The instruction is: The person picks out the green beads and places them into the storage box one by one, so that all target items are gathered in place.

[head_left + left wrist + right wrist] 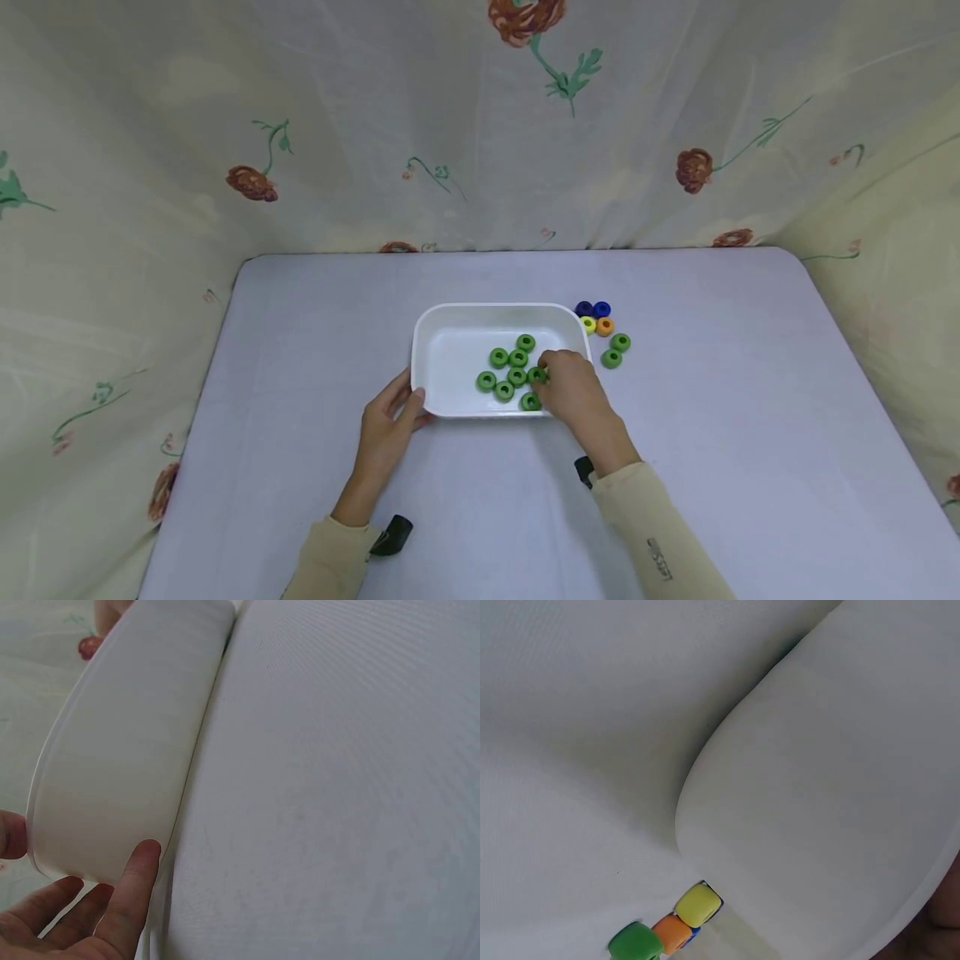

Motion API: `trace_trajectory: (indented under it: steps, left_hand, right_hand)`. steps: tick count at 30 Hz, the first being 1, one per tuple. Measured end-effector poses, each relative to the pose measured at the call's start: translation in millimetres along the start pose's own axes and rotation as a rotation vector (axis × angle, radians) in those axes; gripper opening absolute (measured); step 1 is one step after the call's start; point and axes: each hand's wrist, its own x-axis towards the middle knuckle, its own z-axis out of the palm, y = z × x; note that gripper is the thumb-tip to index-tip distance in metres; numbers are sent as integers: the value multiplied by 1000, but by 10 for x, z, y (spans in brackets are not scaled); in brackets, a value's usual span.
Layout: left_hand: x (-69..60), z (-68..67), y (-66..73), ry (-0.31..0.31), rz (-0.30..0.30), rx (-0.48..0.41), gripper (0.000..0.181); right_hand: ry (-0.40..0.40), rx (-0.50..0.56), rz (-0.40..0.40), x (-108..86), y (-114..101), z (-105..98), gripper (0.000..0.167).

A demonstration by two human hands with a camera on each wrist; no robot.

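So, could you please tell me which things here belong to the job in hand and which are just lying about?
Seemingly in the job:
left hand, holding the tray
right hand, fingertips at a green bead
other green beads in the tray

Probably just lying about, outside the tray:
yellow bead
orange bead
blue bead
dark bead
two green beads, though these may belong too

From here I see the left hand [384, 433] gripping the white rectangular tray [450, 354] by its near left corner, the right hand [574, 390] among green ring beads [517, 364] inside; six multicoloured beads [600, 329] lie just rightward.
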Motion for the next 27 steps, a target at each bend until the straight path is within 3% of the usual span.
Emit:
trace_trajectory:
  steps: [7, 22, 24, 27]
  left_hand:
    - [2, 4, -4, 2, 9, -9, 49]
    - [-8, -16, 0, 8, 3, -9, 49]
    - [-8, -11, 4, 3, 5, -5, 49]
    - [-1, -5, 3, 2, 2, -1, 49]
  right_hand:
    - [12, 8, -38, 1, 16, -4, 29]
    - [-14, 100, -35, -31, 38, -33, 29]
    - [15, 128, -35, -53, 65, -73, 30]
    - [124, 181, -52, -84, 127, -174, 32]
